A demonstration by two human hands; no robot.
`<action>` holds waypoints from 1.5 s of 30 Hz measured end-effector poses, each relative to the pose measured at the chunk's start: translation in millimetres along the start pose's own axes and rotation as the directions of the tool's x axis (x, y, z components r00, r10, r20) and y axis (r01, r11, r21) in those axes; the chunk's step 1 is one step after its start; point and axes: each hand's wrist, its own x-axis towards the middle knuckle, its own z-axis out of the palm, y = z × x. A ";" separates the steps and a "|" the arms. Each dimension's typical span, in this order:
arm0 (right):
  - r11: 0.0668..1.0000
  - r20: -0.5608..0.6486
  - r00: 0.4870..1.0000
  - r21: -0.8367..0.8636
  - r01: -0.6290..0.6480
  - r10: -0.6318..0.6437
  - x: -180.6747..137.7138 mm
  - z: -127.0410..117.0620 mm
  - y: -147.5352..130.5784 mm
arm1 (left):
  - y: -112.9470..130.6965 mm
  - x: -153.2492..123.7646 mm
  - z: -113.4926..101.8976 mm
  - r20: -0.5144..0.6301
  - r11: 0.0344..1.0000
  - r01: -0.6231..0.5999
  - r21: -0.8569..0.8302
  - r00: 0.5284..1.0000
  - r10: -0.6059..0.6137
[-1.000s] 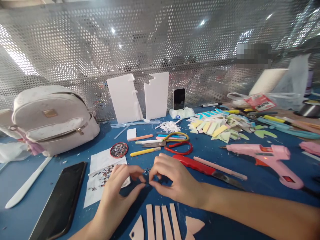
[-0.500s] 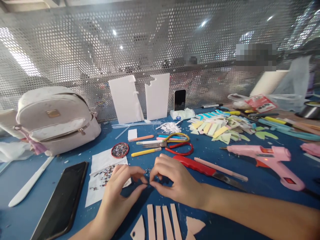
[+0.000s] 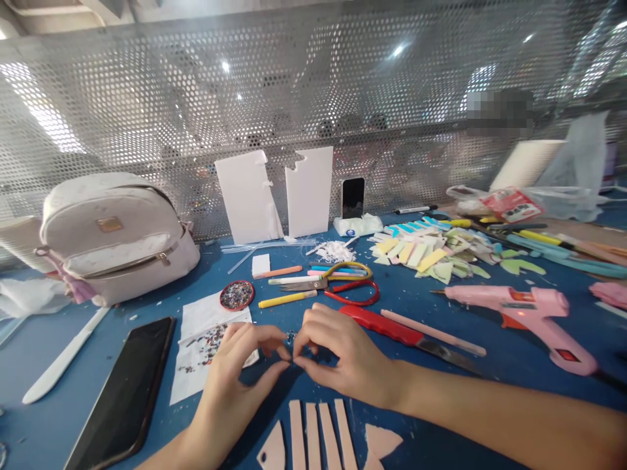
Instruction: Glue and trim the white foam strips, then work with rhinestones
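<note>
My left hand (image 3: pixel 245 372) and my right hand (image 3: pixel 337 356) meet near the middle of the blue table, each with thumb and forefinger pinched. Whatever sits between the fingertips is too small to make out. Some tiny dark bits (image 3: pixel 290 337) show just behind the fingertips. Left of my left hand lies a white paper (image 3: pixel 189 356) scattered with small dark and coloured bits, and a red-rimmed round dish (image 3: pixel 237 296) full of similar bits stands at its top. In front of my hands are several pink strips (image 3: pixel 313 434), a pink pointed piece with a hole (image 3: pixel 273 450) and a pink tail-shaped piece (image 3: pixel 382 440).
Scissors (image 3: pixel 313 284), markers (image 3: pixel 287 299) and a red-handled knife (image 3: pixel 382 323) lie behind my hands. At right rests a pink glue gun (image 3: pixel 509 303); a phone (image 3: pixel 125 391) and white backpack (image 3: pixel 112 235) are left. Paper scraps (image 3: pixel 431 251) pile up near the perforated metal screen (image 3: pixel 294 91).
The view has shifted very slightly, with things at the left appearing a little further right. Both hands keep the same pinched pose and place.
</note>
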 end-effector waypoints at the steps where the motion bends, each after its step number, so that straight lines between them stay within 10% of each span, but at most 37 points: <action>1: 1.000 0.003 1.000 0.002 0.000 0.000 0.1 -0.2 0.1 | -0.2 -0.5 0.1 -0.007 1.000 0.000 -0.003 1.000 0.000; 45: 0.991 0.003 0.997 0.117 -0.072 0.072 -1.1 2.4 2.9 | 4.5 2.4 1.2 -0.130 0.992 -0.074 0.102 0.988 0.087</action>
